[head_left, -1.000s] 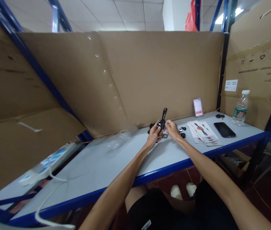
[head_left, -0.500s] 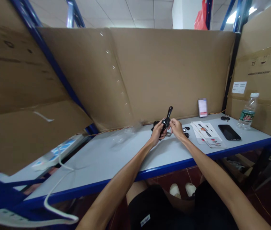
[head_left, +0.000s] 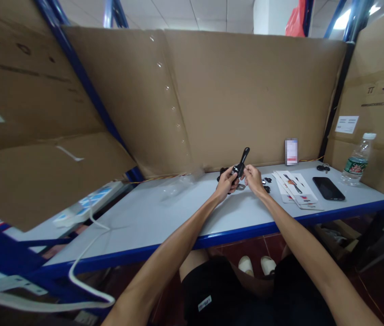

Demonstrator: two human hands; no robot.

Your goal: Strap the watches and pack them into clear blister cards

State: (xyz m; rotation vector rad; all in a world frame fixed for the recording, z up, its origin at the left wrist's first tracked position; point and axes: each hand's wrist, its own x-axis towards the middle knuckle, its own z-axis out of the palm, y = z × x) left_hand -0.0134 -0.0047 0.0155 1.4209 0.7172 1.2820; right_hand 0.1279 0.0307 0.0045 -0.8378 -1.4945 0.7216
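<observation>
black strap (head_left: 243, 159): glossy plastic | table (head_left: 151, 222): smooth matt | backboard (head_left: 239, 95): rough cardboard | phone (head_left: 328, 188): glossy

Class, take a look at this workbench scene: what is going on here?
A seated person holds a black strap-like piece pointing up above the table, left hand gripping its lower end, right hand pinching beside it. Just beyond the hands lie small black parts; leaflets, a phone and a water bottle sit to the right.
</observation>
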